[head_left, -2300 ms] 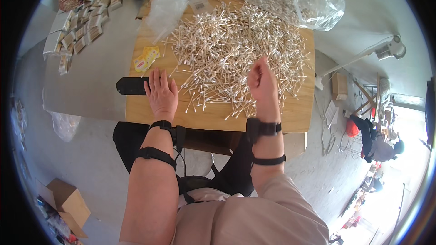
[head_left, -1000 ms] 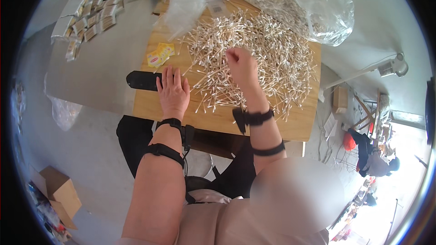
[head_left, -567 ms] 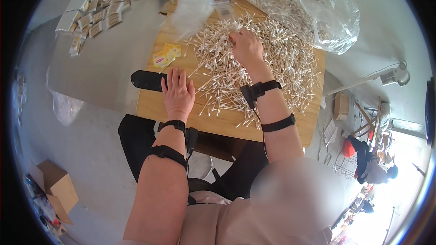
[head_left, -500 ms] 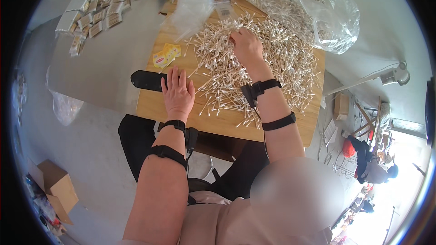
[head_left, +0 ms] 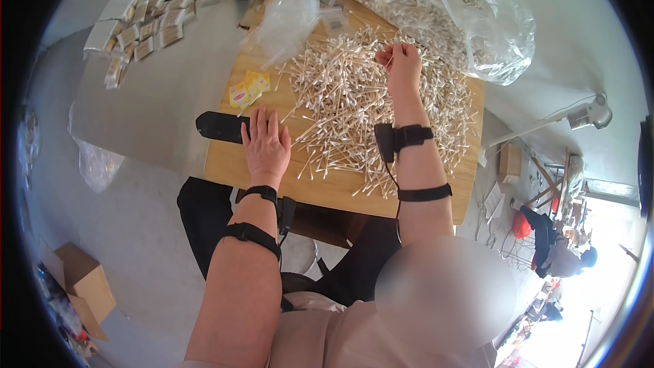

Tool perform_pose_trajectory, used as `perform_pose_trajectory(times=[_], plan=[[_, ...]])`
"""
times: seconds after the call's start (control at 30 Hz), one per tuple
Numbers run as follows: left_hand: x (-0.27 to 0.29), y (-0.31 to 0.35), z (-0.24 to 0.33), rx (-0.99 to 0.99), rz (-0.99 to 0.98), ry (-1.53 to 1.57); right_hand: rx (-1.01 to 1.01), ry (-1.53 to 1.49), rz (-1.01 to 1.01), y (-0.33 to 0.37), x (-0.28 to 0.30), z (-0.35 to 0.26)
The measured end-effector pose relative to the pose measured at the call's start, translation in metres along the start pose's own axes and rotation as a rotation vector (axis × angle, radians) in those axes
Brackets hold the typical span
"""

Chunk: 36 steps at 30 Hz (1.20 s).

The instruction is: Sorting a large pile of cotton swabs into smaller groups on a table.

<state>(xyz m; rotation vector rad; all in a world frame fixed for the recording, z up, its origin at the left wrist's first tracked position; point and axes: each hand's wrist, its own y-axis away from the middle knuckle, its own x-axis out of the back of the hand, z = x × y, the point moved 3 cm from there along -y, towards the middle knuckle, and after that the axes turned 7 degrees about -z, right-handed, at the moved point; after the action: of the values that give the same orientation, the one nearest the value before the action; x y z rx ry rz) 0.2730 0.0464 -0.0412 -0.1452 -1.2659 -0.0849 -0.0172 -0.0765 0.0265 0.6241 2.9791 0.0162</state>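
A broad heap of cotton swabs (head_left: 340, 95) with white tips and pale sticks covers much of the wooden table (head_left: 235, 157). Above the heap's far right part, my right hand (head_left: 403, 68) is closed in a pinch, with what look like cotton swabs at its fingertips, partly hidden by the fingers. My left hand (head_left: 266, 146) lies flat near the table's left edge, fingers spread and holding nothing. Its fingertips reach the end of a flat black strip (head_left: 221, 125) that juts past the edge. Just beyond are yellow printed cards (head_left: 250, 88).
Clear plastic bags (head_left: 286, 24) lie behind the cards. A large clear bag of swabs (head_left: 436, 20) stands at the back right. Several small swab packs (head_left: 160, 24) sit on the grey table (head_left: 163, 95) at left. A lamp (head_left: 589, 114) reaches in at right.
My right hand has moved right and slightly back, away from the middle of the heap, its fingers now pinched. My left hand has stayed almost in place.
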Motion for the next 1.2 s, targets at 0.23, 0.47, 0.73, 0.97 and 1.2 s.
perform_pose_trajectory(times=[0.23, 0.47, 0.73, 0.97, 1.2], plan=[[0.002, -0.004, 0.011, -0.022, 0.011, 0.008, -0.17, 1.08, -0.289, -0.067, -0.024, -0.014], [0.002, 0.001, 0.003, 0.001, 0.002, -0.012, -0.442, 1.491, -0.357, -0.06, -0.069, -0.018], [0.0, -0.003, 0.01, -0.005, 0.0, 0.034, -0.331, 1.613, -0.553, -0.087, -0.02, 0.019], [-0.001, -0.001, 0.005, -0.002, 0.005, 0.012, -0.35, -0.107, -0.345, -0.029, 0.008, 0.003], [-0.002, -0.002, 0.007, 0.002, -0.01, -0.005, -0.274, -0.607, -0.364, 0.019, 0.007, -0.027]])
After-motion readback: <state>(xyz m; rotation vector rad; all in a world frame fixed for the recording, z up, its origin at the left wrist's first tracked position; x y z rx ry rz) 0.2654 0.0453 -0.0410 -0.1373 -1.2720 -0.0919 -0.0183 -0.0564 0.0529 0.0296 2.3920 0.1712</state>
